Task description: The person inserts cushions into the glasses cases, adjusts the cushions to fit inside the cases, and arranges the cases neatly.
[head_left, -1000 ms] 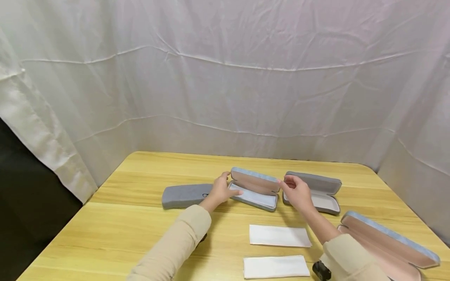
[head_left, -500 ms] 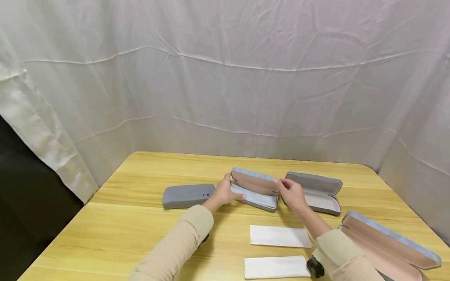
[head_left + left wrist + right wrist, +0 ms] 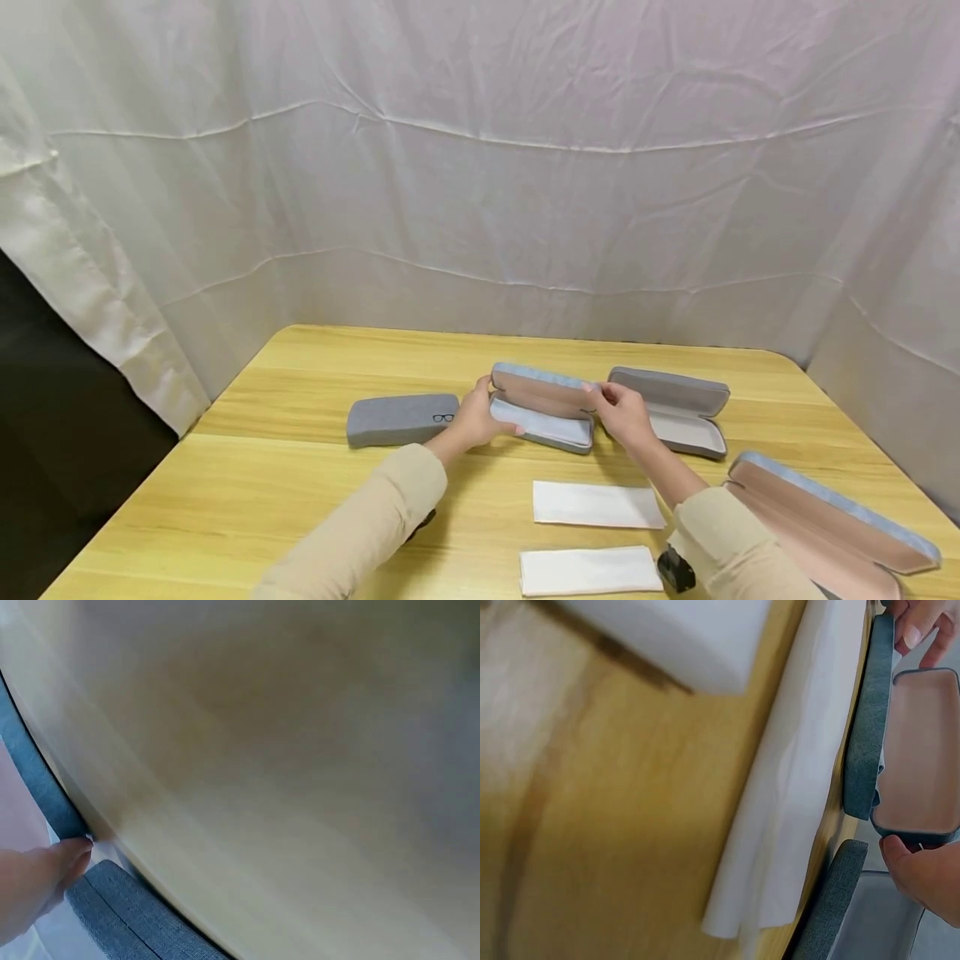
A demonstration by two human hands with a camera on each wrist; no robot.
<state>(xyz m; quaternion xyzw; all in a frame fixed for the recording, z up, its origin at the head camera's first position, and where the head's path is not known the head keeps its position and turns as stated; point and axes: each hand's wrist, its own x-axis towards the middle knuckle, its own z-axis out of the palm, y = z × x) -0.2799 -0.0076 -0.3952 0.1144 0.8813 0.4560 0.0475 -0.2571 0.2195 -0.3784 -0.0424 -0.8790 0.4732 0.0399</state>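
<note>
An opened glasses case (image 3: pixel 542 384) with a light blue outside and pinkish lid lining stands at the middle of the table. Inside its base lies a folded pale cloth (image 3: pixel 551 423). My left hand (image 3: pixel 474 419) grips the case's left end, thumb along the front and fingers behind. At the other end, my right hand (image 3: pixel 627 413) pinches the lid's right corner. The right wrist view shows the right thumb (image 3: pixel 894 847) against the lid's end, with the lid raised. In the left wrist view, the left hand (image 3: pixel 37 885) is at the case's end.
A closed grey glasses case (image 3: pixel 397 419) lies left. An opened grey case (image 3: pixel 682 429) stands right, just behind the right hand. Two folded white cloths (image 3: pixel 597 505) lie in front. Another opened blue case (image 3: pixel 832 512) is at the front right. A curtain (image 3: pixel 480 208) hangs behind the table.
My right hand has moved left and taken hold of the lid's right corner. The lid has tipped slightly lower in the last half second. The left hand keeps its grip.
</note>
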